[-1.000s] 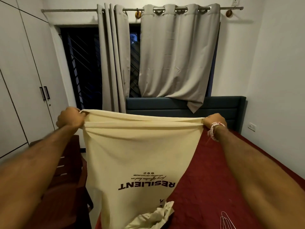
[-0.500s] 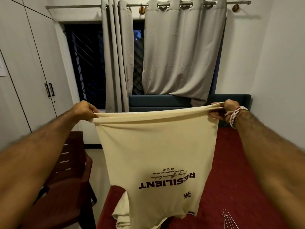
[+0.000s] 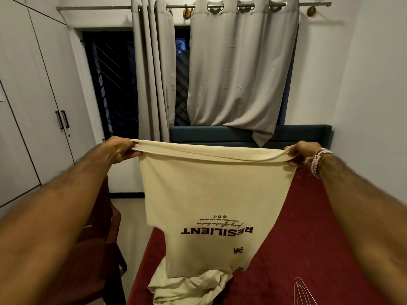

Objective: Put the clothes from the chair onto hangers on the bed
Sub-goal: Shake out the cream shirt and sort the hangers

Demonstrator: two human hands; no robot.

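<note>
1. Bedroom, head cam: a person holds a cream T-shirt (image 3: 211, 190) up at arm's length, over the near left part of the bed (image 3: 312, 234), which has a dark red cover.
2. Left grip (image 3: 120, 149): fingers curled round one corner of the hem, fabric bunched in the fist.
3. Right grip (image 3: 300, 156): fingers curled round the opposite corner of the hem. Beaded bracelets (image 3: 317, 162) sit on that wrist.
4. The hem is stretched nearly level btwn both grips. The shirt hangs upside down, w/ its dark "RESILIENT" print inverted and facing the cam.
5. The shirt's lower end meets crumpled pale cloth (image 3: 189, 288) at the bed's near edge. Can't tell if this is the same garment or a separate one.
6. Wire hangers (image 3: 302, 291) lie on the red cover at btm right, cut off by the frame edge and apart from the shirt.
7. A dark brown chair (image 3: 109, 219) stands just left of the bed, mostly hidden behind the left forearm.
8. Bkgd: a blue-grey headboard (image 3: 220, 134) against the far wall. Grey curtains (image 3: 240, 69) hang on a rod, partly drawn over a dark barred window (image 3: 110, 84).
9. White wardrobe (image 3: 33, 102) doors w/ black handles are at left.
</note>
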